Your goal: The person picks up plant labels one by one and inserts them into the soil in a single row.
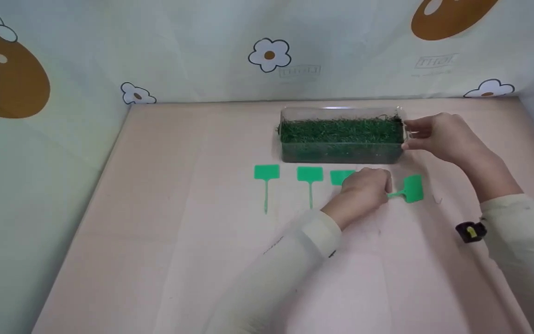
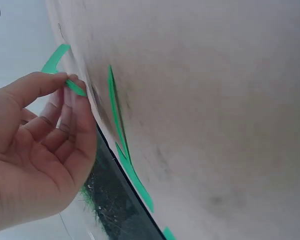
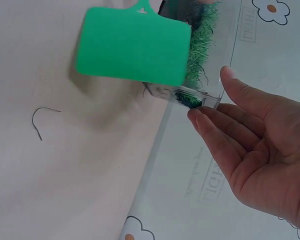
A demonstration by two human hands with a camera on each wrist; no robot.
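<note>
In the head view my left hand [image 1: 364,190] pinches the thin stem of a green plant label [image 1: 414,189] between thumb and fingertips, its flat plate pointing right and raised off the table. My right hand [image 1: 450,137] touches the right end of a clear plastic box [image 1: 341,154] filled with green artificial grass [image 1: 341,131]. In the right wrist view its fingers rest against the end wall and the thumb stands apart near the rim. Two more green labels [image 1: 267,172] [image 1: 310,174] lie left of my left hand, which partly covers a third label [image 1: 341,177].
The pale pink tabletop [image 1: 179,260] meets a patterned wall covering [image 1: 202,55] behind the box. A thin dark curved strand [image 3: 34,120] lies on the table to the right. A small black and yellow object [image 1: 471,231] sits at my right cuff.
</note>
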